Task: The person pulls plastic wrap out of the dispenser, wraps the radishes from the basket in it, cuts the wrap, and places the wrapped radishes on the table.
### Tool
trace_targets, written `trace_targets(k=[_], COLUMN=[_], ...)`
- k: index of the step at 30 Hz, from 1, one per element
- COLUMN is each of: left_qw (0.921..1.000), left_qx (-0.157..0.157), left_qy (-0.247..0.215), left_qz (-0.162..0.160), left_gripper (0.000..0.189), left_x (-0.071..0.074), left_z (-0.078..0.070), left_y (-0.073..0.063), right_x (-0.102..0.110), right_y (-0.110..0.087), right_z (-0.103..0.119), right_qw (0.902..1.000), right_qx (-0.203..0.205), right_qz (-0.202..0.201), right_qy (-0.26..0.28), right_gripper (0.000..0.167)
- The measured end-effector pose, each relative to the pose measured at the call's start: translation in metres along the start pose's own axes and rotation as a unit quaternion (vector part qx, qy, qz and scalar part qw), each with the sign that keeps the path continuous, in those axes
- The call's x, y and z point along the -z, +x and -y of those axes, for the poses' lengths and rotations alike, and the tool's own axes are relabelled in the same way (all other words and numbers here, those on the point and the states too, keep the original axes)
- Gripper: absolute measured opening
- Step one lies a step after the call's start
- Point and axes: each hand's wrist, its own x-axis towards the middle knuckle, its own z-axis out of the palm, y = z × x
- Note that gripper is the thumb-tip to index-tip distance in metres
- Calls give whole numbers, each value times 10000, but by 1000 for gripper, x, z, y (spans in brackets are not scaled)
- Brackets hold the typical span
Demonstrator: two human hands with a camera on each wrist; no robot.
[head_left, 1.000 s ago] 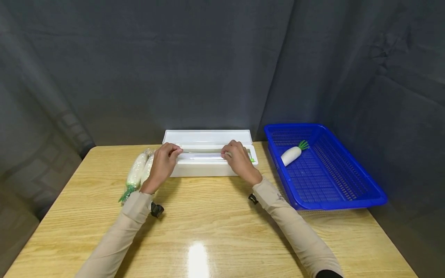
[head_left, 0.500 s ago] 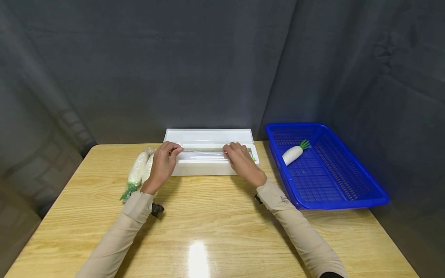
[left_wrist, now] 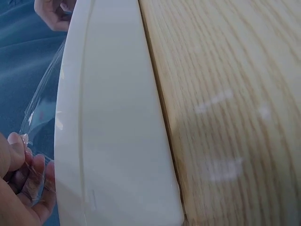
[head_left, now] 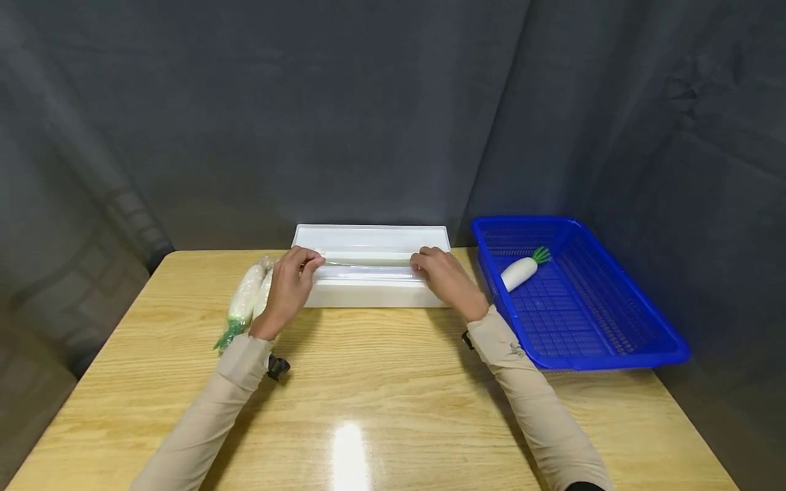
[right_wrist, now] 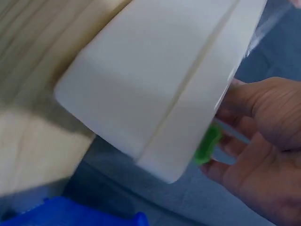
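Note:
A white cling film dispenser box (head_left: 368, 296) stands near the table's back edge with its lid (head_left: 371, 236) up. Clear cling film (left_wrist: 41, 110) stretches above the box between both hands. My left hand (head_left: 290, 283) pinches the film between thumb and fingers at the box's left end, and some of it bunches over the fingers. At the right end, my right hand (head_left: 447, 278) pinches the film's edge, its fingers bent close over the box. In the right wrist view, a green slider (right_wrist: 208, 143) shows at the box edge beside those fingers.
Two film-wrapped white radishes (head_left: 244, 293) with green tops lie left of the box, partly behind the left hand. A blue plastic basket (head_left: 604, 361) stands at the right with one white radish (head_left: 518, 273) inside. A dark curtain (head_left: 368, 123) hangs behind the wooden table (head_left: 368, 382).
My right hand has moved right along the box, lengthening the stretch of film between the hands. My left hand has stayed nearly in place, still pinching the film.

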Motion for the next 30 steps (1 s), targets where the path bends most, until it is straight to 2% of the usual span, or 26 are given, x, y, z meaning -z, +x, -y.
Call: trace_targets(k=[2,6,12,20,25,30], left_qw=[10000,9998,9981,9977,9976,9976], left_qx=[-20,28,166,187,45,-87], left_qy=[-7,42,109,37,-28,-22], left_qz=[-45,-170,-582,-652,-684,-684], left_gripper=[11,12,7,10,6,7], left_x=[2,10,28,34,39,43], left_z=[1,6,14,13,8,3], left_y=[0,-4,-15,-16,-20,-24], right_x=[-2,-10,-23,-20,-19,-18], right_y=[0,7,16,5,-3,-8], right_z=[-1,4,17,27,30,35], right_qw=[9999,9998,9998,9970,9940,9909], right_qx=[-141,-156,-47,77,185,23], right_qz=[-7,-22,-41,-737,-992,-1120], right_qy=[-39,-81,168,217,420,744], right_gripper=[16,16,9,16,9,8])
